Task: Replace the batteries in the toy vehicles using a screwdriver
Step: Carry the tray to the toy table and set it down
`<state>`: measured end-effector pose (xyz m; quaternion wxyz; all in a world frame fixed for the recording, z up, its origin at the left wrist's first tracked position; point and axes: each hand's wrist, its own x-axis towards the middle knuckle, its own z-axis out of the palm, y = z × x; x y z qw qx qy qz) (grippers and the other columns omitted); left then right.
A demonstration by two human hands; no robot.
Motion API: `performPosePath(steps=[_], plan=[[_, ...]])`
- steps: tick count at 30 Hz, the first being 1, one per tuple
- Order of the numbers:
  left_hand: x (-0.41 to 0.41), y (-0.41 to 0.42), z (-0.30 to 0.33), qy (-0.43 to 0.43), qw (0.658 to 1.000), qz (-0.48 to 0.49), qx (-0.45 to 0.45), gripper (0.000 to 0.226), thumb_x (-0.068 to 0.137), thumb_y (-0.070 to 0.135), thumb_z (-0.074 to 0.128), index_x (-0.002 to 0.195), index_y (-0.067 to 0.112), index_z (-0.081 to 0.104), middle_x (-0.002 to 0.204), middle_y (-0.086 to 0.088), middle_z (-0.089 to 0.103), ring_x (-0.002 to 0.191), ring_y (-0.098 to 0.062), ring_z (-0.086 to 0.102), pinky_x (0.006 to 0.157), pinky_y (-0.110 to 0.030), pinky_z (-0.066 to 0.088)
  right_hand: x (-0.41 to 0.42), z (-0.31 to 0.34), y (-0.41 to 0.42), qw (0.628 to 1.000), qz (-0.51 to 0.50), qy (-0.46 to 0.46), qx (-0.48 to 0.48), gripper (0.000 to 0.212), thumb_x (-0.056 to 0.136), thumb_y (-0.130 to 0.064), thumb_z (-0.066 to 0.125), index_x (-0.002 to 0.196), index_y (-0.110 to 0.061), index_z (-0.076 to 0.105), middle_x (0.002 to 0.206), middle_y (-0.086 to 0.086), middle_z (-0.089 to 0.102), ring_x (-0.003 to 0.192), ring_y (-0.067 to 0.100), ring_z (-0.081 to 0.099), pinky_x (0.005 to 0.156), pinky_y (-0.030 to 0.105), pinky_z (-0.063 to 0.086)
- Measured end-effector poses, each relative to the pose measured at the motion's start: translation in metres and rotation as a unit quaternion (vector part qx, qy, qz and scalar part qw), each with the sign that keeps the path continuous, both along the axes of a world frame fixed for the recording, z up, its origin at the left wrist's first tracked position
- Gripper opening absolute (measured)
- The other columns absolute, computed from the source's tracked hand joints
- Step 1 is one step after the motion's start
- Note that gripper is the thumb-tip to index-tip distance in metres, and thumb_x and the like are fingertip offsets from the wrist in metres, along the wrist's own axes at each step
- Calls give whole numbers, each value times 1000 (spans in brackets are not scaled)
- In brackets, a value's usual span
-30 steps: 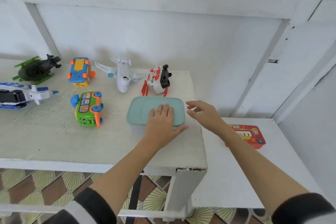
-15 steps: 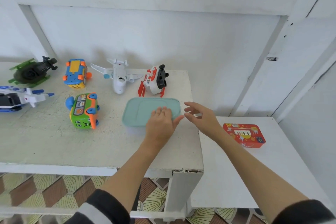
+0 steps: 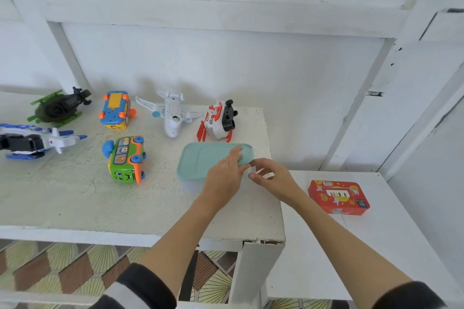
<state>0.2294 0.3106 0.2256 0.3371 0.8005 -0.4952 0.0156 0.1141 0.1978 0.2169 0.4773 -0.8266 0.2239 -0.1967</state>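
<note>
A clear plastic box with a teal lid [image 3: 200, 160] sits on the white table [image 3: 75, 198], near its right end. My left hand [image 3: 224, 174] lies flat on the lid's right part with straight fingers. My right hand [image 3: 272, 177] is at the lid's right corner, fingers curled at the rim; how firmly it holds is unclear. Several toy vehicles stand behind and to the left: a green and orange bus [image 3: 125, 159], a blue and orange bus [image 3: 116, 110], a white plane [image 3: 172, 116], a red and white toy [image 3: 218, 120]. No screwdriver or batteries are visible.
A green helicopter [image 3: 59, 108] and a blue and white plane [image 3: 35, 142] lie at the far left. A red tin [image 3: 339, 197] rests on the lower white table [image 3: 376, 246] to the right. A white wall runs close behind.
My right hand has moved left to the lid's right corner and its fingers have curled there. My left hand has shifted slightly right on the lid.
</note>
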Motion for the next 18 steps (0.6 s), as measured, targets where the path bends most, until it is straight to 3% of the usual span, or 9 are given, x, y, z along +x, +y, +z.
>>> performPosePath(steps=[2,4,6,8,12,14,18], plan=[[2,0,8,21,999,14,-29,43,103,27,45,142,11,39,120,-11,67,102,-32,66,77,-28,45,0,0,-1,1000,-2,5,5,16,83,-34,67,96,-40,61,102,-10,59,86,6,58,76,19,47],[5,0,14,63,996,14,-69,40,102,25,47,139,12,43,104,-14,70,88,-35,67,73,-32,48,1,1,-1,1000,-5,12,2,16,82,-36,68,97,-41,61,105,-9,57,89,8,58,80,22,48],[8,3,18,95,991,7,-98,38,101,23,48,137,11,45,100,-15,70,84,-35,66,75,-38,50,3,0,-1,1000,-6,16,-5,17,82,-37,68,97,-42,61,106,-11,55,91,9,58,79,22,47],[12,4,21,106,986,12,-129,36,101,22,47,134,9,47,97,-13,69,82,-35,65,70,-32,45,6,1,0,1000,-8,17,-14,16,83,-37,67,97,-42,61,106,-11,54,90,10,57,75,17,43],[23,5,38,150,967,49,-201,32,102,17,44,133,9,48,78,4,57,66,-15,53,59,-15,37,13,6,4,999,-13,35,-11,14,87,-33,63,95,-43,57,108,-9,53,85,6,57,71,13,41],[31,7,46,157,957,60,-237,33,103,18,44,134,10,48,77,3,60,58,-5,49,56,-12,38,18,9,4,999,-15,49,-15,14,88,-33,61,96,-43,55,109,-11,53,85,5,56,71,13,40],[54,21,70,152,911,139,-357,30,104,13,40,131,7,52,79,4,55,65,-1,52,59,-8,38,25,12,0,997,-26,72,-18,14,90,-33,59,102,-38,56,111,-9,52,88,9,56,71,16,41]])
